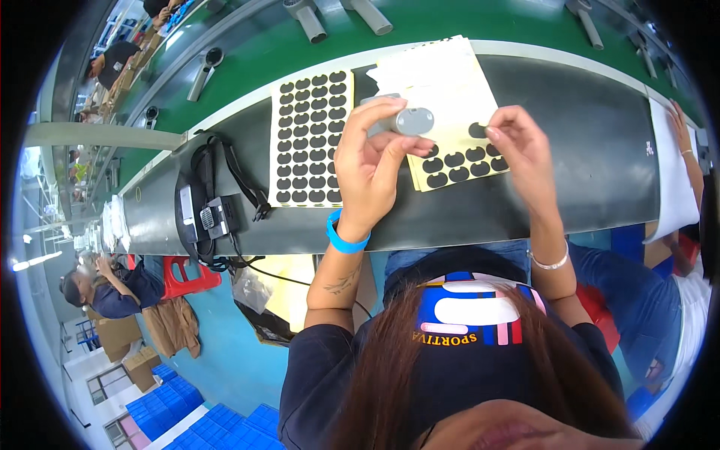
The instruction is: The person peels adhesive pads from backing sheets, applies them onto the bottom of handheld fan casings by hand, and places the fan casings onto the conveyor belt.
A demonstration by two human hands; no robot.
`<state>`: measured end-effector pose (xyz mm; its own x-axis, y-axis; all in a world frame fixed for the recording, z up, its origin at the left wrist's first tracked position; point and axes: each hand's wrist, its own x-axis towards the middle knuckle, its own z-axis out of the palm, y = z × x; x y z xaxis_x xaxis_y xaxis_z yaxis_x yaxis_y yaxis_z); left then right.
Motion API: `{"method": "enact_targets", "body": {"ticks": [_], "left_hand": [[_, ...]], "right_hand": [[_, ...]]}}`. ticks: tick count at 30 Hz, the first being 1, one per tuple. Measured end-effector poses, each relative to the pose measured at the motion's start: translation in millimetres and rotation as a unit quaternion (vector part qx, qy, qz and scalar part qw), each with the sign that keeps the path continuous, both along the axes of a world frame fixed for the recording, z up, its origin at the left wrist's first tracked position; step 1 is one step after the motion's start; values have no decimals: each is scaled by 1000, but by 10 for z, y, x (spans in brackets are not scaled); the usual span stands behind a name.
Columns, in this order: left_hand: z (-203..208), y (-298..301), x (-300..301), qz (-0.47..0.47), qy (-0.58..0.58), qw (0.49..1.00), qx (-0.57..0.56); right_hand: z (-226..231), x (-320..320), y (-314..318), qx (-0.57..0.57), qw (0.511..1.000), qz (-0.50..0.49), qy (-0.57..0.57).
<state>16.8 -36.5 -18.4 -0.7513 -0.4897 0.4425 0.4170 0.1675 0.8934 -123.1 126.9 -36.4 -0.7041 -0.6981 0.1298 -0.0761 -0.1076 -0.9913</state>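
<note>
My left hand (371, 161) is closed around a grey rounded housing (415, 121), with its flat oval end face turned up toward the right. Between the thumb and fingers of my right hand (525, 150) is a small black rounded sticker (478, 130), apart from the housing. Both hands are above a pale yellow sticker sheet (450, 86); its upper part is bare and several black stickers (455, 158) are left near its lower edge. To the left of my left hand lies another sheet (310, 196) covered in rows of the same black stickers.
A black strap with a small boxy device (217, 217) lies on the dark table (585, 150) to the left. Beyond the table, grey tube-shaped parts (371, 16) sit on a green belt (442, 19). Co-workers sit at both sides, near a red stool (191, 277) at left.
</note>
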Motion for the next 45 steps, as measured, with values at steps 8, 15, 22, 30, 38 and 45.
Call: {"method": "enact_targets", "body": {"ticks": [8,15,22,30,38,45], "left_hand": [[-64,226,0,-87,75,993,34],[-18,333,7,-29,28,996,-82],[-33,426,20,-56,20,998,-19],[-27,467,10,-63,17,998,7],[-26,490,-23,-56,24,998,-1],[-17,490,-17,-60,17,998,4]], "right_hand": [[683,291,159,-92,994,21,49],[764,376,164,-82,995,41,30],[788,394,159,-25,999,35,33],[803,409,166,-11,999,21,42],[812,399,195,-2,998,18,53],[801,402,184,-1,998,14,54]]}}
